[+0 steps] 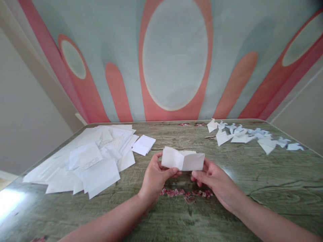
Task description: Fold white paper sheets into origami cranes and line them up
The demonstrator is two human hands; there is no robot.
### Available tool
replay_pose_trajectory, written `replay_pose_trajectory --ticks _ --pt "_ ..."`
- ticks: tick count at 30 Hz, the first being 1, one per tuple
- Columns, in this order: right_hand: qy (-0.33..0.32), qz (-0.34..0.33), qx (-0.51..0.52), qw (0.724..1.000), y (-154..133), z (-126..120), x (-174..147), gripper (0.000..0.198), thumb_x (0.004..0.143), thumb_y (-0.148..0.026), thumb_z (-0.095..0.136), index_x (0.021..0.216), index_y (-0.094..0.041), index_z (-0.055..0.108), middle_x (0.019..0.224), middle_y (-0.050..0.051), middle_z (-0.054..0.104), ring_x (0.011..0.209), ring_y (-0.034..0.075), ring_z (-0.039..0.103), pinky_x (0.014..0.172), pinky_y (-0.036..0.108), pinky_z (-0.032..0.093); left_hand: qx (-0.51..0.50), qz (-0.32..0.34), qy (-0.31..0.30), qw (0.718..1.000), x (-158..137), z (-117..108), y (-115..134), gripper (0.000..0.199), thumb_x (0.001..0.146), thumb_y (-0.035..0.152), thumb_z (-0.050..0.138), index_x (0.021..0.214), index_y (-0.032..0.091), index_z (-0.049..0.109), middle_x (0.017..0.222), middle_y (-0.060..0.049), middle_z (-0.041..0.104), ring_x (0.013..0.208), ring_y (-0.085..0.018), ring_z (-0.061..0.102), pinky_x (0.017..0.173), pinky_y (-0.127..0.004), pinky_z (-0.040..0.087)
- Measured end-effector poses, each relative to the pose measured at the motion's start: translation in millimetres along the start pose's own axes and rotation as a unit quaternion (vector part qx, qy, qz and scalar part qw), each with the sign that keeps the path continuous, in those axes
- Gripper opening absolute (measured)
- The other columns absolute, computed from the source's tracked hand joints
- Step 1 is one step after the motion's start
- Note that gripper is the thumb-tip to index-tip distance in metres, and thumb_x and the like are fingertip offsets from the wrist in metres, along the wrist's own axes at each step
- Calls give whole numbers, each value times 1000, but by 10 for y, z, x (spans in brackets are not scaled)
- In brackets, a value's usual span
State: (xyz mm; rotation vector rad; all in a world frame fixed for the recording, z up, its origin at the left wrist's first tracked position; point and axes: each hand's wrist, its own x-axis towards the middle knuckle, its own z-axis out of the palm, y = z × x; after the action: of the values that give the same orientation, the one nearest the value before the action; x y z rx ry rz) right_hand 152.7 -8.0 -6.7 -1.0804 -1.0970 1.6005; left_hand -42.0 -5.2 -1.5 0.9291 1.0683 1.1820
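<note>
Between my two hands a small folded sheet of white paper [193, 162] is held above the table, with a vertical crease near its middle. My left hand [157, 174] grips its left end, thumb along the lower edge and fingers behind. At the right end, my right hand [208, 174] pinches the paper, the fingers partly hidden behind it. Part of a back layer shows above the front edge.
A spread pile of white paper sheets [101, 171] covers the table's left side, with a small paper square [143, 145] beside it. Several folded white paper birds [241, 134] stand at the back right. Behind the wooden-patterned table [252, 168] rises a patterned wall [174, 60].
</note>
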Motion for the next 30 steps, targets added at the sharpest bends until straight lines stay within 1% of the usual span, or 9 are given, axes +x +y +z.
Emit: replay_pose_trajectory --ticks 3,5,7,10,13,17,22,27,30 --pt "-37 43 -6 998 23 -8 -12 42 73 -38 76 103 -13 61 74 2 63 63 11 54 55 22 39 3 15 -3 1000 -4 11 5 62 64 22 82 111 17 43 86 -2 72 67 -17 70 66 -28 57" --pt "-32 38 -9 999 37 -20 -15 34 73 -38 76 92 -13 64 68 0 62 61 10 51 55 22 37 15 13 -8 1000 -6 19 0 57 64 21 82 108 16 46 85 -2 71 69 -17 69 66 -28 57" --pt "-25 20 -9 999 41 -26 -13 31 73 -40 75 87 -14 65 66 0 61 60 10 50 55 22 37 29 4 -19 999 -7 24 -10 53 66 21 81 107 15 48 88 -4 71 74 -18 69 70 -29 57" --pt "-23 2 -33 999 25 -14 -12 32 72 -42 75 87 -15 66 67 -1 63 59 11 51 54 23 37 43 2 -37 998 -8 26 -28 52 67 22 80 108 15 49 92 -6 71 76 -19 69 73 -32 57" --pt "-32 -10 -104 994 -12 8 -20 31 72 -41 74 88 -15 66 69 0 65 61 13 54 57 24 39 42 4 -45 998 -17 35 -45 53 67 23 80 109 16 48 89 -4 72 73 -19 69 72 -33 57" --pt "-19 -31 -178 983 -67 30 -40 23 75 -37 70 84 -16 65 70 1 66 67 17 59 63 25 43 24 -4 -56 998 -47 61 -49 54 66 25 81 108 17 48 90 -4 71 76 -19 69 72 -33 58" --pt "-24 -38 -178 983 -106 64 -71 24 75 -37 69 87 -17 67 75 1 69 70 18 62 64 25 46 14 -30 -70 997 -70 75 -44 55 66 25 81 109 16 48 90 -4 70 71 -17 68 68 -29 57" --pt "-31 -25 -157 987 -108 83 -84 28 73 -39 71 89 -16 67 73 0 69 67 17 61 60 24 44 29 -10 -75 997 -74 94 -58 50 65 21 81 105 18 51 86 -1 69 73 -18 67 69 -30 56" --pt "-28 -21 -160 987 -102 78 -79 25 73 -38 70 84 -16 66 71 0 67 65 16 59 57 23 42 44 -11 -67 997 -95 125 -44 48 63 20 82 102 18 54 86 -1 70 74 -18 68 70 -29 55"
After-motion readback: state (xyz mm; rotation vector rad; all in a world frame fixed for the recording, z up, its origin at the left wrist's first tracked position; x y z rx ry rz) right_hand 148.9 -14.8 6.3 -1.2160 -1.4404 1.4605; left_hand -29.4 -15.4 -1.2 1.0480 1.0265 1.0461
